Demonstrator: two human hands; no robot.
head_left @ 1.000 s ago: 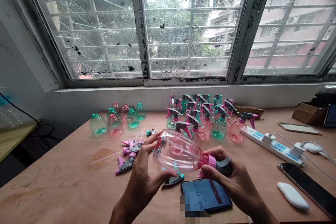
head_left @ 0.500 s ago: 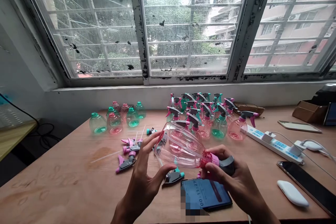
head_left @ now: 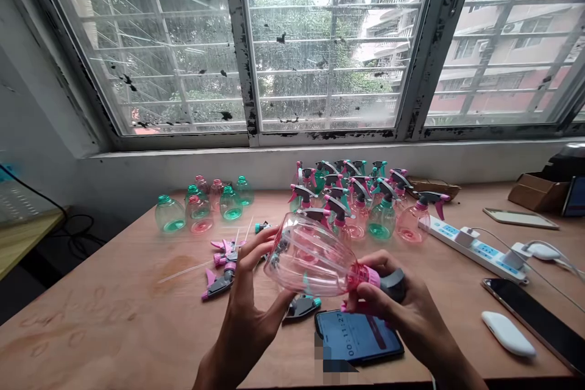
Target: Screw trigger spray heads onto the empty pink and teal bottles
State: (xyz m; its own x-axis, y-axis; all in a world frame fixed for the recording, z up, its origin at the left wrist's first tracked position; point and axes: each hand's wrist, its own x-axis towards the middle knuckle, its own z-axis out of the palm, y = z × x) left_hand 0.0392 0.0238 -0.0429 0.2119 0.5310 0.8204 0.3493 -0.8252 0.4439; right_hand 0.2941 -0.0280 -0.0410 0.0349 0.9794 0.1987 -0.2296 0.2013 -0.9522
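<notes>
A clear pink spray bottle (head_left: pixel 311 259) lies sideways in the air between my hands, its base to the left. My left hand (head_left: pixel 253 292) holds the base end, thumb below and fingers above. With my right hand (head_left: pixel 393 298) I grip the pink collar and dark grey spray head (head_left: pixel 393 285) at the neck; part of the head is hidden by my fingers. Beneath the bottle lies a grey and teal spray head (head_left: pixel 301 306). Left of my left hand are several loose pink and grey spray heads (head_left: pixel 223 274) with thin clear tubes.
Headless green and pink bottles (head_left: pixel 170 216) stand at the back left. Several bottles with spray heads (head_left: pixel 381 219) are grouped at the back centre. A phone (head_left: pixel 359 338) lies below my hands. A power strip (head_left: pixel 475 250), a dark phone (head_left: pixel 530 317) and a white case (head_left: pixel 508 334) lie right.
The bottle has turned slightly about its length and its base has dipped a little. More of the pink trigger shows beneath my right hand. Both hands keep their hold.
</notes>
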